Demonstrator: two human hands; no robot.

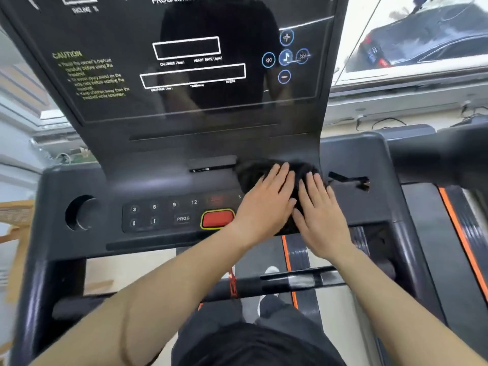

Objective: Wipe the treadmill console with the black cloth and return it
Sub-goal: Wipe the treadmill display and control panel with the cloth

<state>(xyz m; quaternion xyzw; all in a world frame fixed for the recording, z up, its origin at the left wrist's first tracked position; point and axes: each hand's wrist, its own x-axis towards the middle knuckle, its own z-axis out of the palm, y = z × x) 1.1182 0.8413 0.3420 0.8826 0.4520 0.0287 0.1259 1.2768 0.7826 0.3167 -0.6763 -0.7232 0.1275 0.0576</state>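
Note:
A bunched black cloth (253, 171) lies on the right half of the treadmill console (158, 180), just below the upright display panel (111, 35). My left hand (264, 204) and my right hand (320, 210) both rest flat on the cloth, side by side, fingers stretched forward and pressing it against the console. Most of the cloth is hidden under the palms. The red stop button (217, 218) sits just left of my left hand.
A button pad (158, 215) with numbers and PROG fills the console's left part, beside a round cup holder (80, 212). A black clip and strap (348, 179) lie right of the cloth. The right handrail (433, 157) juts out. The belt (301, 260) runs below.

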